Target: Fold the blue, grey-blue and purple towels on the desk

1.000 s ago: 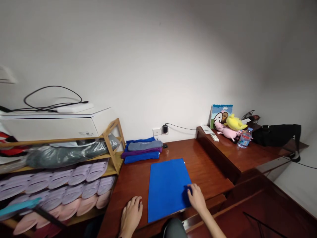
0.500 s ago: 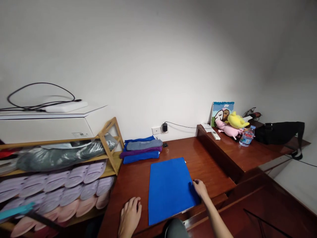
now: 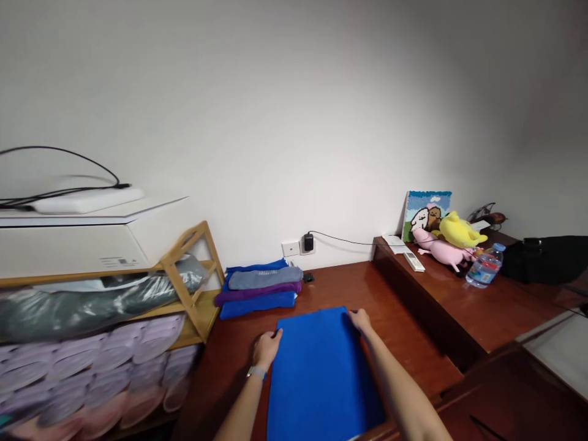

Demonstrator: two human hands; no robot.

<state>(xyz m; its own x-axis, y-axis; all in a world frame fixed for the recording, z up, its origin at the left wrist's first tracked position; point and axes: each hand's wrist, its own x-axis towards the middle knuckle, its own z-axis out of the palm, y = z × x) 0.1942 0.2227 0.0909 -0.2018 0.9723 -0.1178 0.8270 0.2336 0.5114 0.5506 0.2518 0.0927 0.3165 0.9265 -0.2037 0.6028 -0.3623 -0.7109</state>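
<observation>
A blue towel [image 3: 316, 380] lies spread on the brown wooden desk [image 3: 239, 361] in front of me, its near end running out of the frame. My left hand [image 3: 266, 350], with a band on its wrist, is closed at the towel's far left edge, thumb on the cloth. At the far right corner, my right hand [image 3: 361, 320] pinches the opposite edge; its fingertips are partly hidden. Behind the towel, by the wall, sits a pile of folded cloths: a grey one [image 3: 264, 278], a purple one [image 3: 257, 291] and blue ones [image 3: 257, 304].
A wooden rack [image 3: 193, 288] with several slippers [image 3: 158, 337] and a white box [image 3: 92, 242] stands left. On the raised shelf at right are a pink plush toy [image 3: 443, 251], a yellow plush toy [image 3: 459, 231], a water bottle [image 3: 486, 266] and a remote [image 3: 414, 262]. A plug [image 3: 308, 242] sits in the wall.
Both hands have moved forward to the towel's far corners. The left hand came from the bare desk to the cloth's edge. My view has shifted slightly.
</observation>
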